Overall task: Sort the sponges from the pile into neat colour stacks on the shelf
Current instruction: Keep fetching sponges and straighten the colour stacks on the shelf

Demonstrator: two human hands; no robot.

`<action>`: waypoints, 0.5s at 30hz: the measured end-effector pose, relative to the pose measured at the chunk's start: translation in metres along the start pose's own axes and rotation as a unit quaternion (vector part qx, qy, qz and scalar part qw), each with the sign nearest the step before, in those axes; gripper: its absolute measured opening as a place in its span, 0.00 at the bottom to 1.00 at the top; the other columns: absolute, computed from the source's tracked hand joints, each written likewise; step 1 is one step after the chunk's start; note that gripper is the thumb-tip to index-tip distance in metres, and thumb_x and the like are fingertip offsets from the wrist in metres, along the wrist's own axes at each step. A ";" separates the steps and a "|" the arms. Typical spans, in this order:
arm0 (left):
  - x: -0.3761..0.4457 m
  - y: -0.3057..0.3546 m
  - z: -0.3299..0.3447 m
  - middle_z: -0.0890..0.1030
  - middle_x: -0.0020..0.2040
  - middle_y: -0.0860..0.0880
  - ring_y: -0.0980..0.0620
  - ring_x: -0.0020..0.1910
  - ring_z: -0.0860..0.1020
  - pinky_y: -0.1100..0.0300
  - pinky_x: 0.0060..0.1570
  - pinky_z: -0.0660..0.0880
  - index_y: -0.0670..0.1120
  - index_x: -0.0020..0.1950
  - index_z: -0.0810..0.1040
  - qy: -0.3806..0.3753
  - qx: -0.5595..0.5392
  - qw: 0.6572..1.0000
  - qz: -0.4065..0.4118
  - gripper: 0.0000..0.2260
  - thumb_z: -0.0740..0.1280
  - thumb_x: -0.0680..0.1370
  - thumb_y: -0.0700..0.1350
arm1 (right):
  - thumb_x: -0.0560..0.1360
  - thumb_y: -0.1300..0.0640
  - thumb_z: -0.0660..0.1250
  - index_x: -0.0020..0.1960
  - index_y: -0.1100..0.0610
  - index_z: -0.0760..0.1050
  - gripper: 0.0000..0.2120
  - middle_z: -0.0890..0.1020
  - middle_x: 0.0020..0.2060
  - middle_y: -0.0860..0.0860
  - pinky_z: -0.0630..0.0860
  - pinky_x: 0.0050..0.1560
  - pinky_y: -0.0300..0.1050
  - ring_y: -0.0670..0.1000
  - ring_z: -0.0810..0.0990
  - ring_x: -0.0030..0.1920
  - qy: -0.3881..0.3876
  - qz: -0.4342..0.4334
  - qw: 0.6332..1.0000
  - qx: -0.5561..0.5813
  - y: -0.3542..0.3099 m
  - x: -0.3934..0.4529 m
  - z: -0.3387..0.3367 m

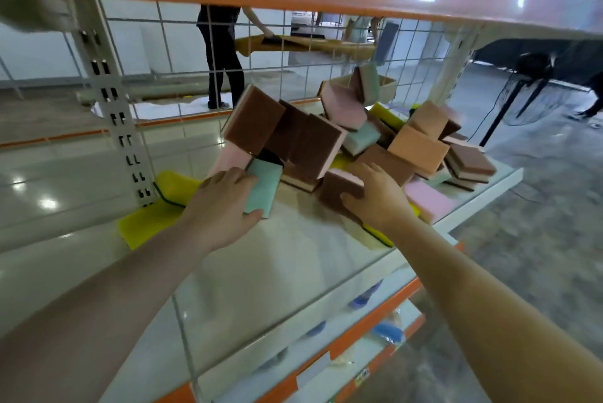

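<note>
Bare shelf [293, 259] front — sponge pile [359, 141] seemingly behind

Mint-green sponge [263, 189], brown-and-pink sponge [341, 189], yellow sponges [176, 184] lying left, cream shelf [293, 259] showing orange edging

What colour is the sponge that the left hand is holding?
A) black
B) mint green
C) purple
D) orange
B: the left hand grips a mint green sponge at the near edge of the pile, while the right hand holds a brown and pink one.
</note>
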State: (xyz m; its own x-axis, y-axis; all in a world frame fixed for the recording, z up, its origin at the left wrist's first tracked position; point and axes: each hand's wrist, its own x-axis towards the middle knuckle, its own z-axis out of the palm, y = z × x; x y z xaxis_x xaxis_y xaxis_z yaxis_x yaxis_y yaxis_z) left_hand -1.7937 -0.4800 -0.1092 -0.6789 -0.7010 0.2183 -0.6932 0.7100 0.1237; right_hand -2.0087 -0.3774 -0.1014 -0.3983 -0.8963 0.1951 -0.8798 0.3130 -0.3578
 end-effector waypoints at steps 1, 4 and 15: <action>0.006 0.005 0.000 0.68 0.67 0.49 0.49 0.64 0.69 0.56 0.61 0.65 0.48 0.70 0.64 0.005 0.003 1.000 0.000 0.25 0.63 0.77 0.55 | 0.73 0.56 0.67 0.67 0.55 0.70 0.23 0.74 0.58 0.54 0.70 0.53 0.46 0.56 0.73 0.59 0.002 -0.005 1.000 -0.001 0.006 0.004 -0.004; 0.027 0.020 0.001 0.68 0.67 0.49 0.49 0.65 0.68 0.56 0.62 0.64 0.48 0.71 0.64 0.021 -0.012 1.000 -0.004 0.26 0.64 0.76 0.55 | 0.68 0.49 0.62 0.58 0.60 0.74 0.23 0.75 0.49 0.55 0.71 0.47 0.47 0.57 0.74 0.53 0.001 -0.015 1.000 -0.019 0.025 0.025 -0.010; 0.092 0.068 0.023 0.67 0.69 0.44 0.44 0.67 0.66 0.52 0.64 0.65 0.44 0.74 0.59 0.043 -0.065 0.994 -0.075 0.37 0.69 0.72 0.57 | 0.75 0.53 0.66 0.71 0.51 0.64 0.26 0.71 0.66 0.52 0.67 0.49 0.41 0.54 0.73 0.61 0.000 -0.069 0.997 -0.015 0.070 0.077 -0.040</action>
State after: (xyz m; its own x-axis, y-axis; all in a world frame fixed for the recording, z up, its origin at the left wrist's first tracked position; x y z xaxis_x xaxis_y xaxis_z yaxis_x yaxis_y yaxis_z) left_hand -1.9087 -0.4975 -0.1032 -0.5440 -0.7946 0.2695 -0.7440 0.6053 0.2831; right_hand -2.1117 -0.4121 -0.0748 -0.2725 -0.9315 0.2408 -0.9338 0.1958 -0.2995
